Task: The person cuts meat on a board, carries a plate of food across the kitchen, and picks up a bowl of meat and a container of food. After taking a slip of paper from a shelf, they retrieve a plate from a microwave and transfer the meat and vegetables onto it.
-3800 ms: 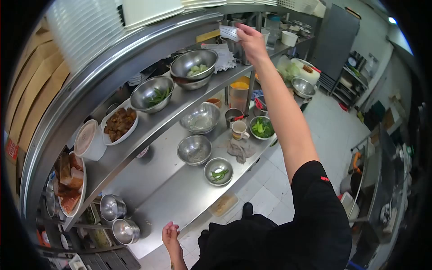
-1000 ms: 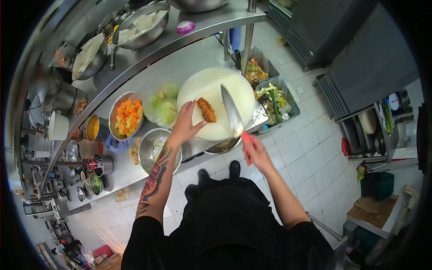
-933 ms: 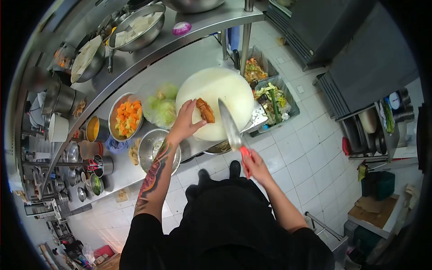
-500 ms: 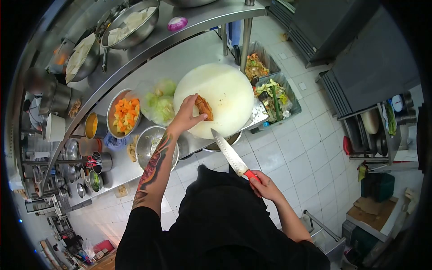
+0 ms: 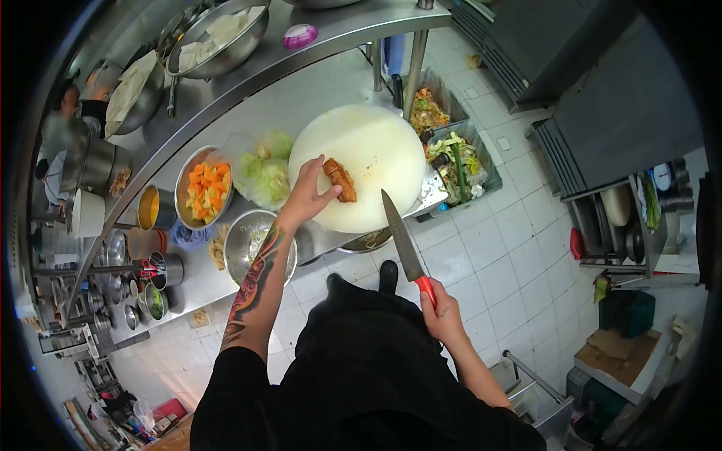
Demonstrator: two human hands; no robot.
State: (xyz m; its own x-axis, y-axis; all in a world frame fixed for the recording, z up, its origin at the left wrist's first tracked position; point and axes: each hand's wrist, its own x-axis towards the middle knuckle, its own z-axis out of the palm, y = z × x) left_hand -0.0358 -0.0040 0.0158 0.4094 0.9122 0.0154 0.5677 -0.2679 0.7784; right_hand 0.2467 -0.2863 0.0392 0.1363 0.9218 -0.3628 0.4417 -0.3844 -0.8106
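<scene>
A browned piece of food (image 5: pixel 341 180) lies on the round white cutting board (image 5: pixel 376 143). Just left of it is my left hand (image 5: pixel 307 194), thumb and fingers apart around the near side of the piece and not closed on it. My right hand (image 5: pixel 442 314) grips the red handle of a large knife (image 5: pixel 403 237). The blade points up toward the board, its tip over the board's lower right edge, away from the food.
Left of the board are lettuce (image 5: pixel 265 170), a bowl of orange chunks (image 5: pixel 207 188) and a steel bowl (image 5: pixel 252 244). Bins of scraps (image 5: pixel 465 169) stand to the right. An onion half (image 5: pixel 301 36) and bowls sit on the upper shelf (image 5: pixel 353 34).
My right hand and the knife have swung right and the blade stands more upright. My left hand has drawn slightly off the food, its fingers more apart from it.
</scene>
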